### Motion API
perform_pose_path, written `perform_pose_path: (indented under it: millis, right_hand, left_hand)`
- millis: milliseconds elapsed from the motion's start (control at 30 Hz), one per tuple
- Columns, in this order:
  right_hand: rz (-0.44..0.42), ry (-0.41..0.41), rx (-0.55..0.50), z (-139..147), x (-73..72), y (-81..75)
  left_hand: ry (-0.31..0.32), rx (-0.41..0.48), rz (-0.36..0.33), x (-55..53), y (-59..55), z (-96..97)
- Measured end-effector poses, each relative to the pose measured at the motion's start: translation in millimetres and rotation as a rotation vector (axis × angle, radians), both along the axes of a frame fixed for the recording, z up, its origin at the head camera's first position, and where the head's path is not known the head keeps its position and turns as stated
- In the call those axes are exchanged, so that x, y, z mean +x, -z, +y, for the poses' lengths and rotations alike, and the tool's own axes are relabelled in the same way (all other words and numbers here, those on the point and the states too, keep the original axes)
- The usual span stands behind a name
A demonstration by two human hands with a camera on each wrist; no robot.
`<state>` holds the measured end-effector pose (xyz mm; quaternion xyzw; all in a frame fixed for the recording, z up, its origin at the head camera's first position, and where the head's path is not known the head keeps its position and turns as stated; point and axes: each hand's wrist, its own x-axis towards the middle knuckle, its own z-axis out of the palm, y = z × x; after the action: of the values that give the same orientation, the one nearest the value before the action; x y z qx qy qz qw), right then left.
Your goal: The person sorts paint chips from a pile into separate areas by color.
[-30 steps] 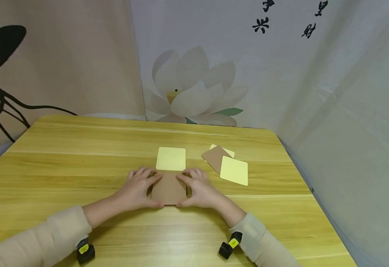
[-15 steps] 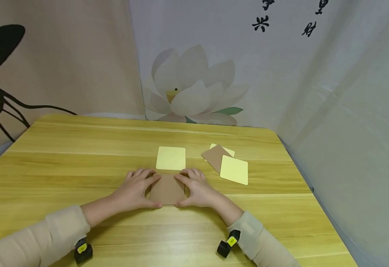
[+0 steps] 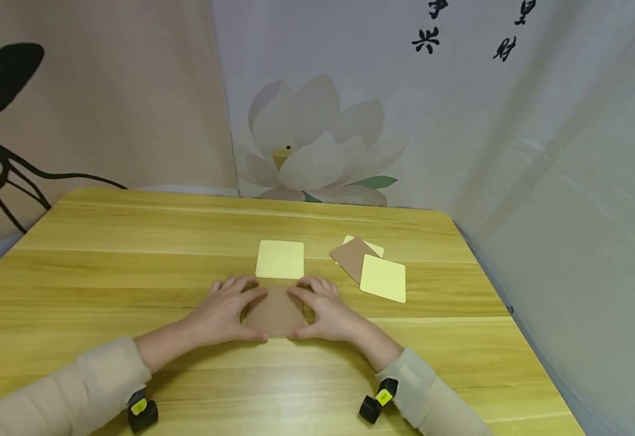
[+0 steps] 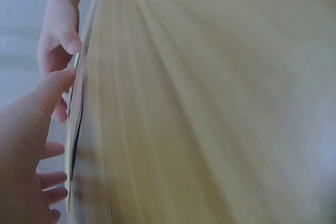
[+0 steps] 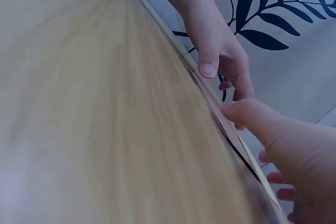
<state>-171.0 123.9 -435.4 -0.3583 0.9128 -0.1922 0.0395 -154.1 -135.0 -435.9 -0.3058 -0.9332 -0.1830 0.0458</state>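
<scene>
A square brown card (image 3: 275,315) lies between both hands on the wooden table. My left hand (image 3: 222,312) holds its left side, thumb at the near edge and forefinger bent over toward the far corner. My right hand (image 3: 325,310) mirrors this on the right side. Seen edge-on in the left wrist view, the card (image 4: 79,95) is thin, and the left thumb (image 4: 60,80) meets its near edge. The right wrist view has the right thumb (image 5: 239,111) at the same edge. Just beyond the fingertips sits a pale yellow square card (image 3: 279,259).
To the right, a loose overlapping group has a brown card (image 3: 350,257), a yellow card (image 3: 383,278) in front and another yellow card (image 3: 374,247) partly covered. A patterned curtain (image 3: 437,133) hangs behind the table (image 3: 159,242).
Both hands and the brown card shift slightly left, then back right, with the hold staying alike. The dark line along the card's near edge no longer shows. The other cards stay put.
</scene>
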Motion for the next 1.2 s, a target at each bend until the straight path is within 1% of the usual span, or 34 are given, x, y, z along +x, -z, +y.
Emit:
perform_pose_path:
  millis: [133,333,567,900,1100,1200]
  right_hand:
    - [-0.007,0.016,-0.039,10,2.3,-0.8]
    - [-0.045,0.06,-0.089,33,4.0,-1.2]
    - [-0.033,0.122,-0.124,65,-0.1,-2.4]
    - [-0.019,0.224,-0.153,109,-10.9,-8.1]
    - [-0.023,0.289,-0.134,126,-17.4,-9.5]
    - [-0.039,0.317,-0.132,134,-20.0,-10.7]
  left_hand:
    - [0.013,0.022,-0.001,-1.6,-0.8,7.8]
    - [0.03,0.057,-0.018,-6.0,-2.2,24.5]
    - [0.056,0.107,-0.045,-16.8,-4.1,49.0]
    - [0.084,0.063,-0.057,-36.2,-6.1,88.3]
    - [0.127,0.056,-0.077,-45.1,-6.4,113.2]
    - [0.142,0.053,-0.08,-49.7,-6.4,125.0]
